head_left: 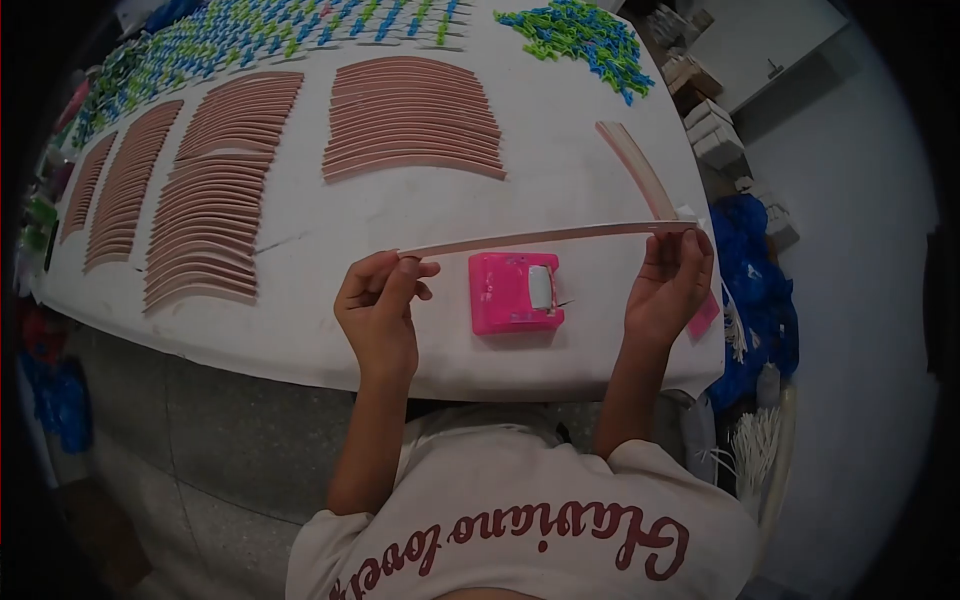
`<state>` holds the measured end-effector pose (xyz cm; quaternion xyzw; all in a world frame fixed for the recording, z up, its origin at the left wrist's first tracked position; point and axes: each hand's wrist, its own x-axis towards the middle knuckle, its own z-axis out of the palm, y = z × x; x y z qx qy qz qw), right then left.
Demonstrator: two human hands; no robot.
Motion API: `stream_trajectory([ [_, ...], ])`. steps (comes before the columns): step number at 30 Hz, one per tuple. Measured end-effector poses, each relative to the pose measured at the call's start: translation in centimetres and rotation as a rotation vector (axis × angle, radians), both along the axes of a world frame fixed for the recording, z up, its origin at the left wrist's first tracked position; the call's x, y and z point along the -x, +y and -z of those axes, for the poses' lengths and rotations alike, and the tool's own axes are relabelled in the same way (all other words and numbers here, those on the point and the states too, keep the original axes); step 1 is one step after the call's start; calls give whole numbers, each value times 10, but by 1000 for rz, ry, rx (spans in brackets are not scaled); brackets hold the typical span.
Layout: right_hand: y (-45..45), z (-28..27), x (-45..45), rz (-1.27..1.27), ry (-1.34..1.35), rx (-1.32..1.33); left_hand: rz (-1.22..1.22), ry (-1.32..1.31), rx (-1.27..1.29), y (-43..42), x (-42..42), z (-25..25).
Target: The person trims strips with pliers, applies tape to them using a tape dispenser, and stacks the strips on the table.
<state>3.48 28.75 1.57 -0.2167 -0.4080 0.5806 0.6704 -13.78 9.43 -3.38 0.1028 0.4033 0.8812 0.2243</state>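
A long, thin pinkish-brown strip (540, 239) is stretched nearly level between my two hands, above the table. My left hand (383, 310) pinches its left end between thumb and fingers. At the other end, my right hand (672, 285) grips the strip with bent fingers. Just below the strip, between the hands, sits a bright pink block-like device (495, 300) with a pale roll in its right side; it looks like a tape dispenser. Beyond my right hand lies a small bundle of similar strips (640, 172).
Rows of similar strips (412, 115) lie side by side on the white-covered table (400, 215). Green and blue pieces (585, 42) are heaped at the far right, with more spread along the back. Blue plastic bags (755, 290) are beside the table's right edge.
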Motion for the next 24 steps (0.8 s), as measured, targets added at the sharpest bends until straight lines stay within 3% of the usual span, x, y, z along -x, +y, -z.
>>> stream_trajectory([
  [11,1,0,28,-327,-44,183,-43,-48,-88,-33,51,17],
  [14,16,-2,36,-429,-222,94,64,17,-135,-43,79,32],
  [16,43,8,39,-690,-535,-97,142,211,-93,-44,103,36],
  [17,54,12,44,-693,-531,-99,135,295,38,-44,114,29],
  [18,65,16,50,-732,-735,-190,132,301,39,-42,127,28],
  [19,74,21,57,-764,-937,-284,150,432,199,-40,140,26],
  [20,82,30,64,-765,-926,-290,163,564,361,-38,151,24],
  [21,88,38,72,-729,-1018,-430,156,573,364,-34,161,24],
  [23,93,51,84,-691,-1096,-579,100,818,731,-28,172,24],
  [24,93,55,90,-636,-1143,-612,92,826,735,-26,173,25],
])
